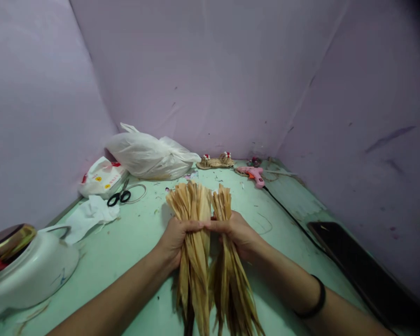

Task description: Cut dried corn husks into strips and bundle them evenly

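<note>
My left hand is closed around a thick bundle of dried husk strips, tan and flattened like dry corn husks. A second, slimmer bundle of the same strips is gripped in my right hand. Both bundles are held side by side over the middle of the table, their short ends fanned upward and the long ends hanging toward me. The two thumbs meet between them. Most of the fingers are hidden behind the strips.
On the pale green table lie black-handled scissors, a white plastic bag, a tissue pack and crumpled tissue. A white container stands left. Right are a pink glue gun, its cord and a dark phone-like slab. A woven piece sits behind.
</note>
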Tool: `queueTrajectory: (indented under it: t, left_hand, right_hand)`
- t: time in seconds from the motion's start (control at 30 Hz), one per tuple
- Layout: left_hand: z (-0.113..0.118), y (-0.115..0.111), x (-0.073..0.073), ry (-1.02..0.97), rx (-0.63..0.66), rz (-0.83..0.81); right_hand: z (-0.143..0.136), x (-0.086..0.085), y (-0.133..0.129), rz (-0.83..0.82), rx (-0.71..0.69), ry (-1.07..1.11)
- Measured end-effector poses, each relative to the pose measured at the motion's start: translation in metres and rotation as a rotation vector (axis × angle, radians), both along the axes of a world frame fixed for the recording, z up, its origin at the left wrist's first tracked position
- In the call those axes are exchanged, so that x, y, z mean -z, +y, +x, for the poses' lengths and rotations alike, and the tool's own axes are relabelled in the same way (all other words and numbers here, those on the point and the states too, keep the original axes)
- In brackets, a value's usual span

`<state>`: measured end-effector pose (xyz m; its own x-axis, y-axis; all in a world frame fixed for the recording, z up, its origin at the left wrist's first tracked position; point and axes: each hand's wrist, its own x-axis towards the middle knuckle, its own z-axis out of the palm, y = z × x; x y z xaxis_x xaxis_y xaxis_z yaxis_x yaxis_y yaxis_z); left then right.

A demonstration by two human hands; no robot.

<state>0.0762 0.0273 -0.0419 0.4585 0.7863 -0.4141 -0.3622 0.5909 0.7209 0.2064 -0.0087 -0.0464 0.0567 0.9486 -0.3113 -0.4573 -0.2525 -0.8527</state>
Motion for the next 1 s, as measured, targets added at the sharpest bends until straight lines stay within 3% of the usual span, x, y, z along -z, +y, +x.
queueTrajectory:
  t: [0.5,0.77,0.93,1.0]
  left_hand:
    - [0.004,0.0,0.008,-0.054,-0.009,0.018]
    - [0.003,0.0,0.006,0.022,-0.032,0.002]
    - [-0.005,0.005,0.001,0.151,-0.028,-0.031]
    - [-0.008,0.01,-0.001,0.174,-0.025,-0.048]
  right_hand:
    - [-0.011,0.002,0.003,0.006,0.105,-0.229]
    - [-0.005,0.016,0.01,-0.042,0.181,-0.357]
    - [0.01,0.01,0.011,-0.03,0.104,-0.204]
    - [0.021,0.005,0.013,-0.038,0.16,-0.18]
